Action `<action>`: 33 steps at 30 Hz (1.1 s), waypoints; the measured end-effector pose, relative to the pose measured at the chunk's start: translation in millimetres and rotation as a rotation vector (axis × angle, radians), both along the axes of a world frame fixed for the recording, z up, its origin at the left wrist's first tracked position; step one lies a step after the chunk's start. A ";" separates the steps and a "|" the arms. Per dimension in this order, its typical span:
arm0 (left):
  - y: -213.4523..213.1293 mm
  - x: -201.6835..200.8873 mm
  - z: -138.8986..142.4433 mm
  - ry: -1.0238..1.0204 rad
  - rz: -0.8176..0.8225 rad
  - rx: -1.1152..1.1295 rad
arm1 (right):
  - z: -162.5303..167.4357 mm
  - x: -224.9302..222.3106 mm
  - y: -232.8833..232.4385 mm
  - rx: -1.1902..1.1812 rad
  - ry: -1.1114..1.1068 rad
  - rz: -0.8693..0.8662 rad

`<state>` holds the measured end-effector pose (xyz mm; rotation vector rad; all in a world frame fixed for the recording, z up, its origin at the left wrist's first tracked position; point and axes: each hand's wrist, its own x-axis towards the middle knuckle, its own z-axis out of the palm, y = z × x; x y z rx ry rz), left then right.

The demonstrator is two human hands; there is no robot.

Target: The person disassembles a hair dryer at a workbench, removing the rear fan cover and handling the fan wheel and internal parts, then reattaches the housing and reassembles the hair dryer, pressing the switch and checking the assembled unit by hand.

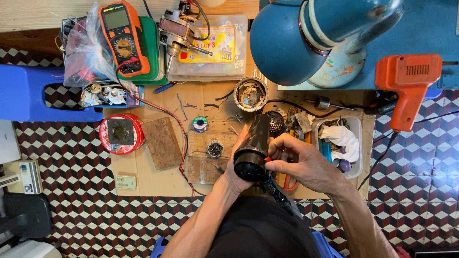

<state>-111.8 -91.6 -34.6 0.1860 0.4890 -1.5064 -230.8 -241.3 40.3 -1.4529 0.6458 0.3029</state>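
A black hair dryer body (253, 148) is held upright over the cardboard sheet (158, 174) in the middle of the view. My left hand (237, 165) wraps around its left side from below. My right hand (301, 160) grips the dryer's lower right part, fingers curled against it, with a small red-orange piece showing at the fingertips. The dryer's black handle (277, 193) points down toward my lap.
Around the cardboard: a red round tin (121, 134), a wooden block (161, 142), a solder spool (200, 124), a small tin of screws (215, 149), an open can (250, 93), a clear tray with a white rag (342, 138). Orange multimeter (123, 38), blue desk lamp (306, 33), orange soldering gun (411, 83) behind.
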 end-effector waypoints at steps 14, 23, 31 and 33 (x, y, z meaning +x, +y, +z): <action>-0.5 3.1 4.2 -0.134 -0.035 0.049 | 3.2 7.2 -10.7 0.158 -0.045 -0.023; -0.9 2.4 2.6 -0.012 -0.007 0.047 | -10.0 1.9 -14.1 0.224 -0.110 -0.097; -1.6 2.3 0.4 -0.072 0.063 0.193 | -28.4 -13.9 26.6 -0.046 -0.221 -0.406; -1.8 1.2 1.4 -0.056 0.080 0.178 | -25.5 -15.7 30.0 -0.037 -0.246 -0.422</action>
